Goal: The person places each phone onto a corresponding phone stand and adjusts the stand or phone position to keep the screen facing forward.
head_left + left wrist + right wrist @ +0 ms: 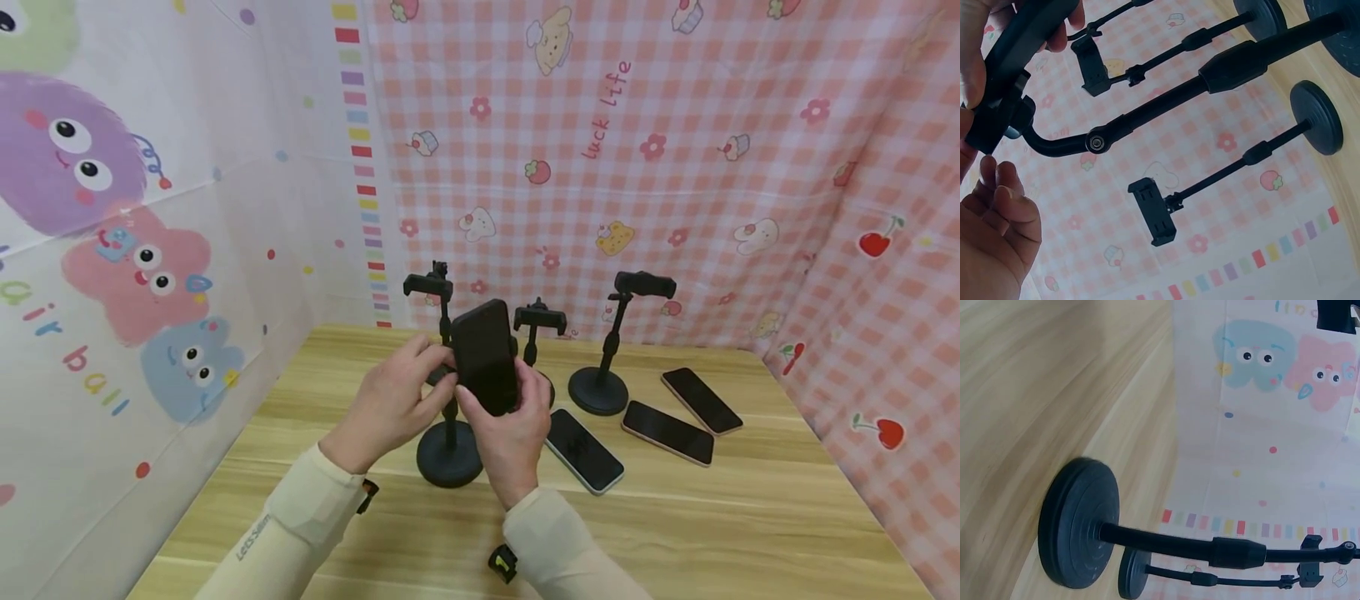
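Upright before me, a black-screened phone (486,354) stands against the clamp of the nearest black phone stand (450,457). My right hand (517,425) grips the phone's lower right edge, thumb across its front. At the opposite side, my left hand (397,404) pinches the dark clamp end with thumb and forefinger. The left wrist view shows the stand's bent neck (1060,145) joining the clamp behind the phone; the left hand's other fingers (1016,203) curl loosely below. How firmly the phone sits in the clamp is hidden. Neither hand's grip shows in the right wrist view.
Behind are a left stand's clamp (427,287), a middle stand's clamp (540,320) and a right stand (598,390). Three phones lie to the right: one pale-edged (585,450), two pink-edged, the nearer (667,432) and farther (702,401). Patterned cloth (570,192) encloses the wooden table (720,533).
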`<action>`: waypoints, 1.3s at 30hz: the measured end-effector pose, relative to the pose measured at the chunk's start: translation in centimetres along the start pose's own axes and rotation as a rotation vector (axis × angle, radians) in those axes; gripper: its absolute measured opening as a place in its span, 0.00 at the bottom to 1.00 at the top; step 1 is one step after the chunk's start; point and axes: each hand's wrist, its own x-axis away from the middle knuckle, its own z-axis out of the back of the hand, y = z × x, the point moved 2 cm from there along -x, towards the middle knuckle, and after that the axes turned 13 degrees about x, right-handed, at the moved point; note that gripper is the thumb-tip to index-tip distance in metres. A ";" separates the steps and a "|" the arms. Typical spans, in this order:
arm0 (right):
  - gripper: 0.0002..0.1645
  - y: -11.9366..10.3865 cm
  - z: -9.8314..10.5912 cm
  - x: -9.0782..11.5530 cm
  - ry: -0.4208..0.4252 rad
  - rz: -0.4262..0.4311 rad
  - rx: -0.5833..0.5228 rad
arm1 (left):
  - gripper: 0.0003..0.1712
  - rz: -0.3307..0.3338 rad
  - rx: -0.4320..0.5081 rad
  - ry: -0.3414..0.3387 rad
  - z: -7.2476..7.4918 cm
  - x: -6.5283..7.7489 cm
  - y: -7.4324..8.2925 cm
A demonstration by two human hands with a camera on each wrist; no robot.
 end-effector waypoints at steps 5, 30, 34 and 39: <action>0.47 -0.2 0.0 0.2 0.029 0.010 0.032 | 0.09 0.010 -0.020 0.015 0.1 0.3 0.1; 0.50 -0.5 -0.7 0.1 0.067 -0.002 0.106 | 0.08 0.028 0.081 0.229 -0.8 0.8 0.6; 0.49 -0.8 -0.9 0.4 0.081 -0.024 0.121 | 0.16 0.103 0.125 0.278 -1.0 0.8 0.5; 0.48 -1.3 -1.6 0.6 0.109 -0.071 0.135 | 0.24 0.195 0.202 0.319 -1.2 0.8 0.1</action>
